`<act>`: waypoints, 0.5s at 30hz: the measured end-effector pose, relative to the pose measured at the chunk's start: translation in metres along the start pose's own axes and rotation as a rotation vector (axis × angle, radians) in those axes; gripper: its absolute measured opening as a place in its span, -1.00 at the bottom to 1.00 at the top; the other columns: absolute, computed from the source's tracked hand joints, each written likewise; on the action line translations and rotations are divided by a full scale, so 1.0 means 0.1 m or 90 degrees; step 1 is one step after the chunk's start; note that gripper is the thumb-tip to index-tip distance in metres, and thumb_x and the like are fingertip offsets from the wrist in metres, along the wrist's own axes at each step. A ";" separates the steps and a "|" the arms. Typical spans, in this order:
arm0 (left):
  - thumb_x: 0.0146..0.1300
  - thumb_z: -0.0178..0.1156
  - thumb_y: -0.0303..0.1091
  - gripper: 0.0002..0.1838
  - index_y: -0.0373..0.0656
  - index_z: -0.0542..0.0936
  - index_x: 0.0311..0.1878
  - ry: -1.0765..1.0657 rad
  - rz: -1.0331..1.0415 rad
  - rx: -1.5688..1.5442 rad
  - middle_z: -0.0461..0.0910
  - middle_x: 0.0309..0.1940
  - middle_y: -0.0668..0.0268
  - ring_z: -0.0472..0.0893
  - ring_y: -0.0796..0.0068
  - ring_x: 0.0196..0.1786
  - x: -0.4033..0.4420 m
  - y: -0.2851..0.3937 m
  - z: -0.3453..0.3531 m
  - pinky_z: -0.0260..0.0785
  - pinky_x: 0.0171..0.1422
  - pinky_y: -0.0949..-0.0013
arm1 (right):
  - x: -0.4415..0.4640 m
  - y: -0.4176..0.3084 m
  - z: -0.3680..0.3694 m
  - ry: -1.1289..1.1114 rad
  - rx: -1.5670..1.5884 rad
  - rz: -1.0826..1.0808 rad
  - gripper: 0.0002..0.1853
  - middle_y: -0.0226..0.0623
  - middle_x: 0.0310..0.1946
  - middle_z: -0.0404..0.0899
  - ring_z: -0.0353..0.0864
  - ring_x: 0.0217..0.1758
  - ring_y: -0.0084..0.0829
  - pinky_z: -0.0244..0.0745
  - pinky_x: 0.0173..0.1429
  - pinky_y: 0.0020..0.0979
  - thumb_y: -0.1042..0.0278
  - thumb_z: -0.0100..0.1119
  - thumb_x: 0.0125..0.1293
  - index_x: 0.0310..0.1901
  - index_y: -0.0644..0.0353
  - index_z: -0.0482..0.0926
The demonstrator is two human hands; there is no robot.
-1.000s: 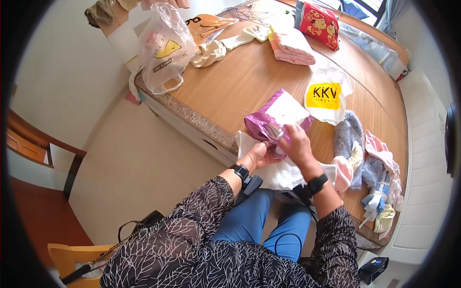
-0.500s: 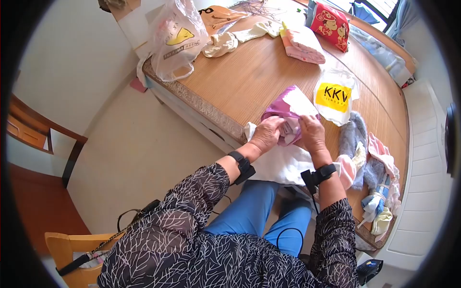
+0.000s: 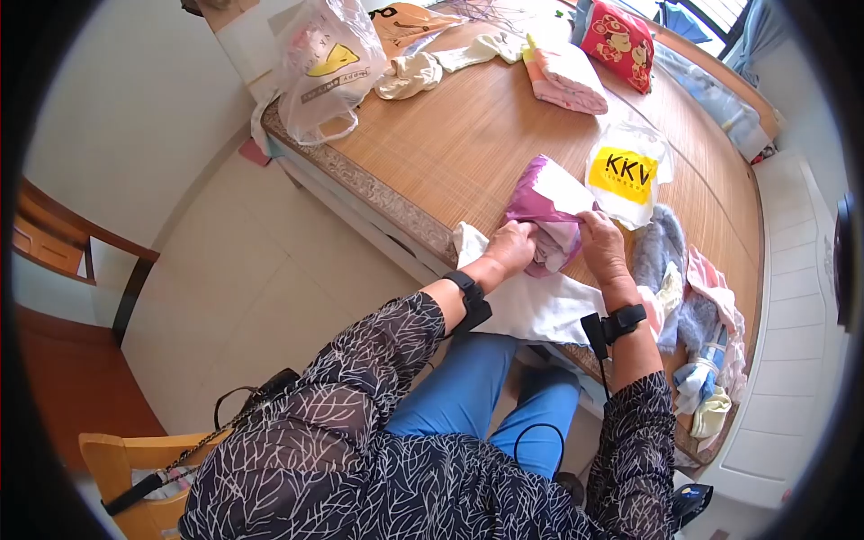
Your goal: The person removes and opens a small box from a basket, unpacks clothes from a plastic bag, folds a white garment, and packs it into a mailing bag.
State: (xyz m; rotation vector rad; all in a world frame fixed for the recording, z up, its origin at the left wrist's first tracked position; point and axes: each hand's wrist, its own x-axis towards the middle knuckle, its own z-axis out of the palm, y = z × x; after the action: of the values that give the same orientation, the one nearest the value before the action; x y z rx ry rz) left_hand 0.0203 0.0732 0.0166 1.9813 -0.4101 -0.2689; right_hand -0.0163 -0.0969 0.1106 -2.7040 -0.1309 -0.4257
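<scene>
A purple plastic bag (image 3: 531,187) with a large white label lies near the edge of the wood-toned mat (image 3: 423,162), its mouth facing me. My left hand (image 3: 511,247) is closed on the left side of that mouth, the fingertips partly hidden at the opening. On the opposite side, my right hand (image 3: 603,243) pinches the bag's rim. Pale folded material (image 3: 551,245) shows inside the mouth; its kind is unclear. Beneath my hands a white cloth (image 3: 531,310) spreads over the mat's edge. A white and yellow KKV bag (image 3: 627,175) lies just beyond my right hand.
Grey fluffy clothing (image 3: 661,247) and pink garments (image 3: 711,279) are heaped on the right. Farther back are a folded pink cloth (image 3: 569,83), a red packet (image 3: 616,45), cream cloth (image 3: 409,76) and a clear carrier bag (image 3: 328,76). A wooden chair (image 3: 99,450) stands at lower left.
Both hands have shifted slightly to the right. The purple bag has turned a little more upright, its mouth still held on both sides.
</scene>
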 end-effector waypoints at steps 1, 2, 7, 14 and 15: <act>0.23 0.10 -0.33 -0.79 -0.13 0.59 -0.10 -0.049 -0.108 -0.201 0.58 -0.31 0.20 0.58 0.27 -0.35 0.05 0.05 0.02 0.47 -0.27 0.25 | 0.00 0.00 0.00 -0.006 0.011 -0.003 -0.84 -0.13 -0.23 0.57 0.57 -0.13 -0.07 0.48 -0.05 -0.19 0.43 0.04 0.21 -0.19 0.14 0.57; 0.25 0.10 -0.31 -0.81 -0.17 0.59 -0.15 -0.096 -0.216 -0.403 0.58 -0.41 0.25 0.57 0.34 -0.45 0.07 0.10 0.06 0.47 -0.38 0.30 | -0.01 0.00 0.00 -0.013 0.022 -0.007 -0.83 -0.13 -0.23 0.57 0.57 -0.13 -0.07 0.48 -0.05 -0.20 0.44 0.04 0.21 -0.18 0.15 0.57; 0.22 0.18 -0.19 -0.78 -0.15 0.55 -0.38 0.032 -0.414 -0.717 0.55 -0.53 0.31 0.47 0.48 -0.61 0.15 0.23 0.23 0.37 -0.57 0.37 | -0.05 -0.05 -0.02 -0.047 0.033 0.012 -0.84 -0.10 -0.25 0.57 0.58 -0.15 -0.10 0.47 -0.04 -0.27 0.48 0.08 0.21 -0.18 0.23 0.56; 0.17 0.10 -0.27 -0.82 -0.17 0.55 -0.43 0.058 -0.495 -0.653 0.53 -0.60 0.27 0.46 0.44 -0.66 0.33 0.39 0.23 0.33 -0.65 0.31 | -0.14 -0.03 0.07 -0.046 -0.002 -0.004 -0.85 -0.09 -0.28 0.55 0.57 -0.16 -0.06 0.48 -0.06 -0.22 0.40 0.10 0.20 -0.21 0.20 0.53; 0.15 0.09 -0.30 -0.83 -0.18 0.55 -0.45 0.058 -0.502 -0.636 0.52 -0.62 0.26 0.46 0.43 -0.66 0.33 0.40 0.21 0.33 -0.65 0.30 | -0.15 -0.03 0.08 -0.040 -0.034 -0.008 -0.86 -0.10 -0.28 0.55 0.57 -0.17 -0.06 0.48 -0.07 -0.18 0.36 0.08 0.20 -0.23 0.18 0.53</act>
State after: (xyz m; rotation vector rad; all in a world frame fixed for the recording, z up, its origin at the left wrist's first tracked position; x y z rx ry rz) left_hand 0.0364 0.0263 0.0434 1.0586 0.5236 -0.7096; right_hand -0.0287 -0.0912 0.0996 -2.7709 -0.1555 -0.3534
